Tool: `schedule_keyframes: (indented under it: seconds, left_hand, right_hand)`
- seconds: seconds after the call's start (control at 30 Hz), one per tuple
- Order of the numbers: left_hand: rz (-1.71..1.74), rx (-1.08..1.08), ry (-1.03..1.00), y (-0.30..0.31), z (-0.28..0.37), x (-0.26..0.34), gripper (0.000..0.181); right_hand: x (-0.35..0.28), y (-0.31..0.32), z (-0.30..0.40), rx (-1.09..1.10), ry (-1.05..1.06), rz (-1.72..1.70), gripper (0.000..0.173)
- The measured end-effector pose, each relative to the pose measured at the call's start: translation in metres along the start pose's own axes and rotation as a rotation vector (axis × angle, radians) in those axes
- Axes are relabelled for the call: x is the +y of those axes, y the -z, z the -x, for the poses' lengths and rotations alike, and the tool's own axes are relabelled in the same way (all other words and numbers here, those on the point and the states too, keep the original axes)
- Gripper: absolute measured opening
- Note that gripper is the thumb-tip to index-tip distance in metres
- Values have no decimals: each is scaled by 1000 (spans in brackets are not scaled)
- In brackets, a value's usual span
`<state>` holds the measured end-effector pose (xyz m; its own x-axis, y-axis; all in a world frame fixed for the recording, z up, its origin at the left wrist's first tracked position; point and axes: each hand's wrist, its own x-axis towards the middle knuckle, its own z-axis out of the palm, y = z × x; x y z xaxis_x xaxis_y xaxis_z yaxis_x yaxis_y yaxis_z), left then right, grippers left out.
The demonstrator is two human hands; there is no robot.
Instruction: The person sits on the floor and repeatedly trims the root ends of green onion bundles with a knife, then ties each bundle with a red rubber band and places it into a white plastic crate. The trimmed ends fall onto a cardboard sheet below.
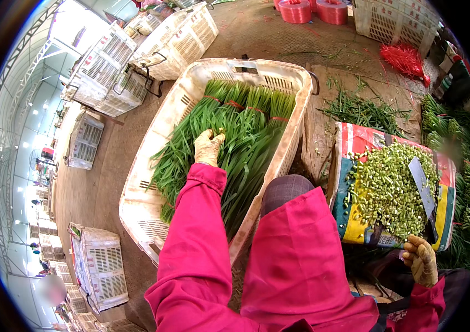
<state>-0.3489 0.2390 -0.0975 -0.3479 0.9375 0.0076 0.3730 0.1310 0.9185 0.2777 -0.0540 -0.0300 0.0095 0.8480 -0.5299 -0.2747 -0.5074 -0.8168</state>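
My left hand (209,147), in a yellowed glove, rests on the leaves of the garlic chives (239,128) in a white plastic crate (137,207). Whether its fingers grip any leaves cannot be told. Red ties bind the chives into bundles laid side by side. Low on the right, my right hand (421,259), gloved too, is loosely curled with nothing visible in it. Just above it lies a printed sack (347,162) covered with chopped pale-green stem pieces (392,186). A broad-bladed knife (421,186) with a black handle lies on these pieces, handle towards my right hand.
Loose green trimmings (363,108) are scattered beyond the sack. More bundled chives (463,166) lie along the far right. Red twine rolls (297,10) and a red strand bundle (405,62) are at the top. Stacked crates (102,70) stand to the left.
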Motion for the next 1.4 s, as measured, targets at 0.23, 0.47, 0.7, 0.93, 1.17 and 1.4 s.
schedule_keyframes:
  seconds: [0.23, 0.47, 0.7, 0.93, 1.17, 1.4]
  left_hand:
    - [217, -69, 13, 1, 6, 1, 22]
    - [87, -18, 169, -2, 25, 40, 20]
    - [161, -14, 173, -4, 25, 40, 17]
    - [83, -54, 7, -4, 8, 11, 19]
    - [396, -40, -8, -11, -9, -22, 16]
    - [314, -49, 153, -10, 2, 27, 20]
  right_hand:
    - [0, -1, 1, 24, -3, 26, 61]
    - [0, 0, 1, 11, -1, 19, 60]
    - [1, 0, 0, 20, -8, 17, 59]
    - [0, -2, 0, 27, -11, 11, 59]
    - [0, -2, -1, 24, -9, 27, 61]
    - [1, 1, -1, 24, -29, 41, 64]
